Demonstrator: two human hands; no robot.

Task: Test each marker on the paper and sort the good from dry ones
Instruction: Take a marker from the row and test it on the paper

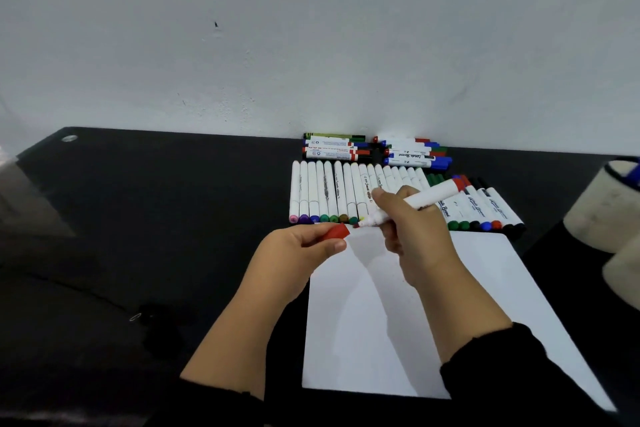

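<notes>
My right hand (412, 229) grips a white marker (429, 198) with a red end, its bare tip pointing left above the top edge of the white paper (485, 305). Its red cap (336, 231) is pinched in my left hand (294, 256), just left of the tip and apart from it. The paper lies flat on the black table (138, 236) and shows no marks. Behind my hands, a row of slim white markers (325, 191) with coloured tips lies side by side. To the right lies a row of thicker markers (485, 208).
Two small stacks of capped markers (374, 149) rest against the white wall (311, 28) at the back. Two pale cylindrical holders (602, 204) stand at the right edge, one with a blue marker inside. Black sleeves cover both forearms.
</notes>
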